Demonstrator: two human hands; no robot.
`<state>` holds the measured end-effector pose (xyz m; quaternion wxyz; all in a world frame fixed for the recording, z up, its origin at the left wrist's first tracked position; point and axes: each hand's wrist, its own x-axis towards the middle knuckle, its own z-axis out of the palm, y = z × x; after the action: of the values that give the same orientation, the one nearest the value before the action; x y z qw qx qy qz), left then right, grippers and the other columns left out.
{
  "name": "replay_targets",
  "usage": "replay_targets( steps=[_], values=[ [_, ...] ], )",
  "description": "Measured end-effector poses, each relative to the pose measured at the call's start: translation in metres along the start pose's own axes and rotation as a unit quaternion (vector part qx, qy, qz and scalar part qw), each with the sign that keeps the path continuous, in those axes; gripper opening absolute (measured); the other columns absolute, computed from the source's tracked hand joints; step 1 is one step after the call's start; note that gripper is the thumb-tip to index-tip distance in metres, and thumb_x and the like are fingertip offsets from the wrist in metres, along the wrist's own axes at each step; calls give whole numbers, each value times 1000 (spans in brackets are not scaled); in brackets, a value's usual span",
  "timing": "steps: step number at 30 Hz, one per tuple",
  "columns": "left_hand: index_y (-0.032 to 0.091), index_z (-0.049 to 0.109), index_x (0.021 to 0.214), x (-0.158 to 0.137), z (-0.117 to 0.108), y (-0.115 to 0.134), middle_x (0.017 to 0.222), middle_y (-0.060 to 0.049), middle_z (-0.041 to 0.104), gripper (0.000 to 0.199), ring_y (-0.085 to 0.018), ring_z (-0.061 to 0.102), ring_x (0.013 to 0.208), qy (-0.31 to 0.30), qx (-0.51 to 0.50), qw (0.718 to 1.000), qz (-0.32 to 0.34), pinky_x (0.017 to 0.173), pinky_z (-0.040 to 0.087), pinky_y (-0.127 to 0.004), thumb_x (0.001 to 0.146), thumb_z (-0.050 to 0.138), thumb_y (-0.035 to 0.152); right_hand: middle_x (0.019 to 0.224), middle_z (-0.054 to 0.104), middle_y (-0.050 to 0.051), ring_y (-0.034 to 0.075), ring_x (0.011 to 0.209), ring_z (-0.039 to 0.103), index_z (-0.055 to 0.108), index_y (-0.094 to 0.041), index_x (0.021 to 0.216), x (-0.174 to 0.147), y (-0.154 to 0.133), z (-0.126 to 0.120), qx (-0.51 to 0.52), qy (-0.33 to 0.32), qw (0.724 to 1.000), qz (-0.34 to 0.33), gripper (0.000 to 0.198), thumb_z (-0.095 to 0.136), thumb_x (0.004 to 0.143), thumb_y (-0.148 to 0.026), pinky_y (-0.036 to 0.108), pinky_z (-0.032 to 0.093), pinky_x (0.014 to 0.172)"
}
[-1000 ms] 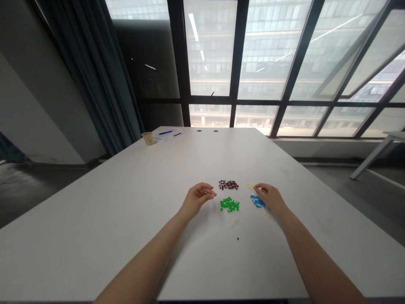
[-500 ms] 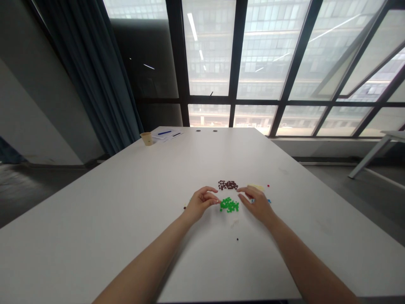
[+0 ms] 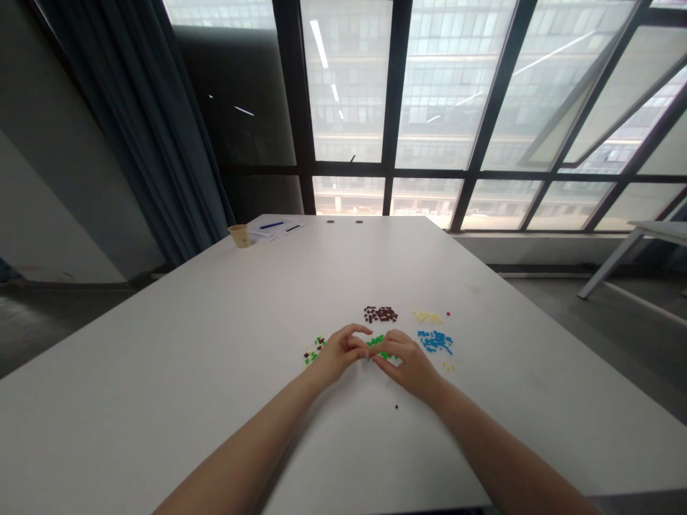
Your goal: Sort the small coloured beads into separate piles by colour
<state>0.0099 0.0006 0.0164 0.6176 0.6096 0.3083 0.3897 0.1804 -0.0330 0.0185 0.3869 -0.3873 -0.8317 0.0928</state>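
Both grips over the desk [image 3: 348, 272], fingertips meeting or nearly so, right above the near edge of the green pieces [image 3: 376, 340]. Left grip [image 3: 343, 350]: fingers curled, gap to thumb narrow. Right grip [image 3: 408, 363]: thumb and fingers close together, also narrow. Can't tell if either has a piece pinched; too small, fingers in the way. Green pile sits between and behind my hands, partly hidden by them.

Around it: brown pieces [image 3: 381, 315] just beyond, blue pieces [image 3: 434, 341] to the right, pale yellow pieces [image 3: 428, 317] behind the blue, one red piece [image 3: 448, 313] beside the yellow. Mixed-colour pieces [image 3: 320, 342] by my left wrist, partly covered. Lone dark piece [image 3: 396, 407] nearer me. Cup [image 3: 240, 237] and papers [image 3: 276, 229] at the far left.
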Motion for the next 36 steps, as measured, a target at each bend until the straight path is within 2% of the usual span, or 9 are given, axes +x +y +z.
replay_targets(
  steps=[6, 9, 12, 17, 22, 26, 31, 34, 36],
  values=[
    [15, 50, 97, -1, 1, 1, 78, -8, 68, 35, -16, 60, 74, -1, 5, 1000, 2, 70, 42, -29, 68, 64, 28, 69, 53, 1, 13, 69, 49, 60, -19, 76, 4, 20, -17, -5, 37, 998, 50, 11, 49, 78, -20, 25, 38, 67],
    [16, 49, 98, -2, 0, 4, 78, -8, 67, 32, -17, 60, 74, 6, 37, 999, 5, 68, 41, -29, 72, 60, 31, 69, 54, 2, 14, 63, 47, 60, -18, 78, -4, 62, -44, -64, 95, 984, 139, 15, 46, 78, -24, 26, 38, 62],
    [16, 49, 99, -2, -2, 6, 76, -7, 67, 30, -16, 60, 73, 7, 61, 998, 13, 67, 40, -28, 75, 55, 33, 74, 57, 5, 15, 65, 48, 60, -16, 78, -21, 113, -67, -137, 142, 950, 243, 20, 45, 75, -29, 27, 38, 63],
    [16, 48, 100, -2, -3, 3, 73, -6, 66, 29, -16, 60, 73, -8, 71, 997, 22, 66, 39, -27, 77, 52, 33, 80, 60, 8, 18, 73, 52, 63, -16, 77, -43, 161, -72, -201, 71, 907, 364, 22, 44, 72, -27, 28, 38, 68],
    [16, 47, 101, -1, -5, 4, 74, -6, 66, 29, -15, 59, 71, -3, 85, 996, 27, 66, 40, -28, 77, 50, 32, 84, 63, 9, 18, 76, 54, 65, -16, 78, -44, 164, -65, -198, 51, 907, 369, 24, 44, 72, -26, 28, 38, 72],
    [15, 49, 98, 3, -23, 16, 74, -6, 65, 29, -15, 58, 69, 79, 120, 989, 44, 63, 41, -27, 76, 48, 33, 84, 64, 9, 18, 75, 55, 65, -15, 82, -43, 156, -76, -173, 120, 908, 363, 29, 41, 73, -29, 27, 39, 70],
    [15, 55, 90, 8, -73, 24, 74, -5, 62, 28, -16, 55, 65, 256, 207, 943, 56, 60, 41, -27, 71, 48, 34, 72, 62, 6, 17, 67, 53, 61, -15, 77, -36, 137, -87, -138, 201, 901, 359, 33, 35, 75, -36, 26, 37, 61],
    [17, 63, 72, 7, -96, 15, 73, -6, 63, 14, -18, 54, 67, 288, 319, 903, 15, 67, 40, -30, 63, 55, 25, 60, 56, 3, 16, 59, 49, 56, -16, 67, -30, 124, -81, -125, 177, 910, 353, 37, 32, 78, -42, 25, 34, 54],
    [17, 64, 62, 6, -101, 7, 70, -6, 63, 8, -19, 54, 68, 271, 354, 895, -14, 69, 40, -30, 57, 58, 15, 55, 51, 0, 14, 55, 46, 52, -17, 61, -27, 115, -73, -109, 133, 927, 332, 39, 31, 78, -45, 24, 32, 51]
  ],
)
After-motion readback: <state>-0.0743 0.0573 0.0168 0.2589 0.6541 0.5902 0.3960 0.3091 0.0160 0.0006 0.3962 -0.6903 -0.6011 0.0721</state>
